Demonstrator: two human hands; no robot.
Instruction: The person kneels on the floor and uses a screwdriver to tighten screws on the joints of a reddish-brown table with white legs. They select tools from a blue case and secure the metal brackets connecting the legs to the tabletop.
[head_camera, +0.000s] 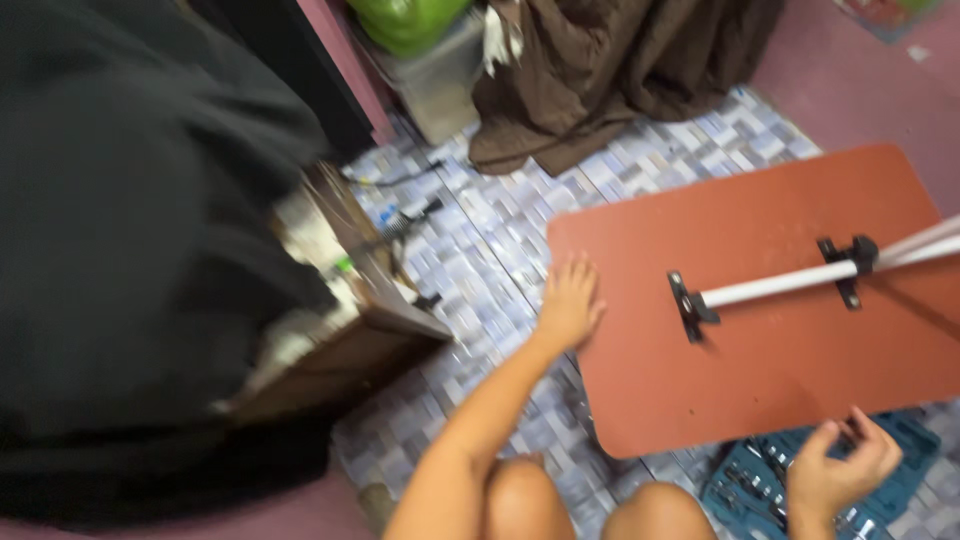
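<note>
**Red board on a tiled floor**

The floor (480, 250) is laid with small grey, white and blue mosaic-like tiles, bordered by a plain pink surface at the upper right and lower left. A brown cloth (610, 70) lies heaped at the top, just beside a clear plastic box (440, 85) with something green (405, 20) on it. At the left, a large black mass (130, 250), blurred and close to the camera, fills much of the view; next to it stands an open wooden box (350, 300) with small items inside, too blurred to tell apart. Dark cables lie on the tiles near it.

A red-brown board (760, 360) with rounded corners lies flat on the floor at the right. Two black brackets (690, 305) are fixed to it, and a white tube (790, 282) runs between them and on past the right edge. Under the board's near edge lies an open teal tool case (760, 485) with metal sockets inside.

The left hand (568, 305) rests flat on the board's left edge, fingers spread. The right hand (835, 470) hovers over the tool case, at the board's near edge, fingers loosely curled; whether it pinches anything cannot be told. The person's bare knees show at the bottom.
</note>
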